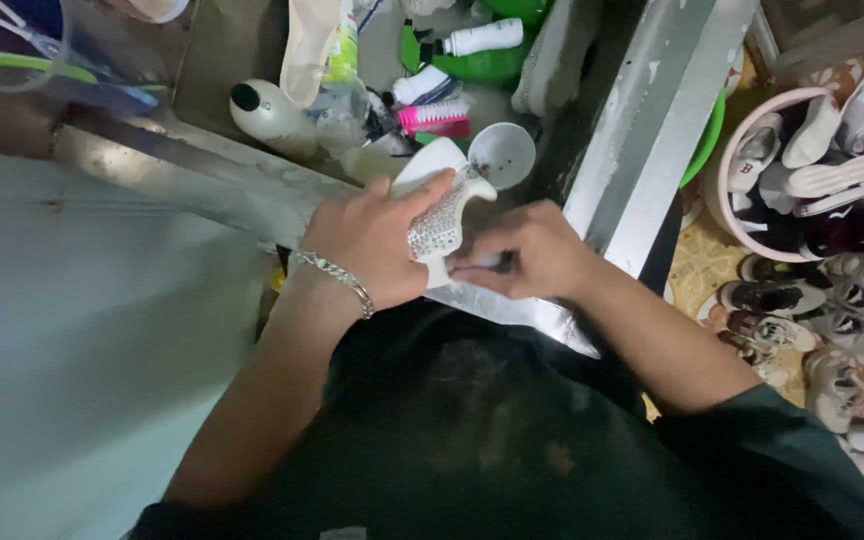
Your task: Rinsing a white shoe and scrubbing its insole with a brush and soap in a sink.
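Observation:
My left hand (367, 240), with a chain bracelet on the wrist, grips a white shoe (440, 190) that has a sparkling rhinestone strap across it. The shoe is held above the metal edge of a sink (642, 140). My right hand (527, 255) presses against the lower part of the same shoe, fingers curled and pinched on it; what is between those fingers is hidden.
Inside the sink lie a pink-bristled brush (435, 116), white bottles (482, 38), a green basin (492, 65) and a small round cup (502, 153). A pink basket (727, 190) full of shoes stands at the right, with several more shoes (832, 330) on the patterned floor.

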